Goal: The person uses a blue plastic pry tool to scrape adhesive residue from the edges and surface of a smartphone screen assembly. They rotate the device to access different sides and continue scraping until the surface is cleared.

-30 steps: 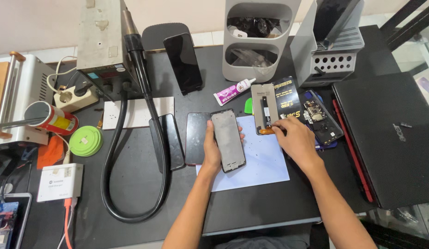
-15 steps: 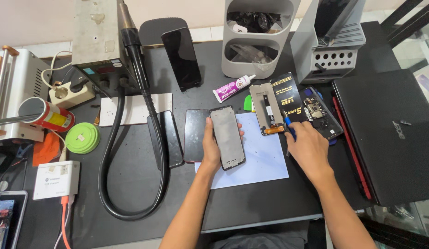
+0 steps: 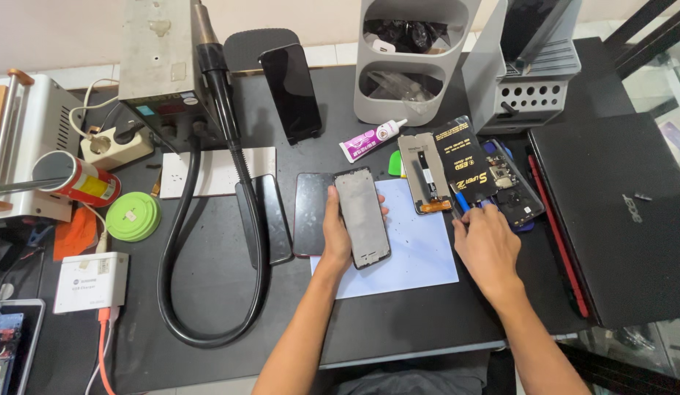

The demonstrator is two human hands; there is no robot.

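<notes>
- The left hand [image 3: 338, 238] holds a phone frame [image 3: 362, 217] lengthwise, its grip closed round the long edges, thumb on the left side and fingertips showing on the right; the grey inner face is turned up towards the camera.
- The phone frame sits above the left edge of a pale blue mat [image 3: 413, 252] that lies on the black bench [image 3: 208, 292].
- The right hand [image 3: 489, 249] lies palm down at the right edge of the mat, its fingers curled onto a blue tool [image 3: 462, 200]; only the tool's tip shows past the fingers, so how firmly the grip closes on it I cannot tell.
- Just beyond that tool lies an opened phone body [image 3: 424, 173] with an orange flex strip at its near end, and touching it on the right a black anti-static pouch [image 3: 466, 159].
- Just left of the held frame lies a dark phone [image 3: 310, 213] flat on the bench, and further left a second dark phone [image 3: 270, 218] beside a thick black hose [image 3: 241, 190].
- A tube of glue [image 3: 371, 139] lies near the grey two-tier holder [image 3: 411, 58].
- A closed black laptop [image 3: 618, 212] fills the right of the bench.
- At the left sit a green round lid [image 3: 133, 216], a red can [image 3: 76, 179] and a white box [image 3: 91, 281].
</notes>
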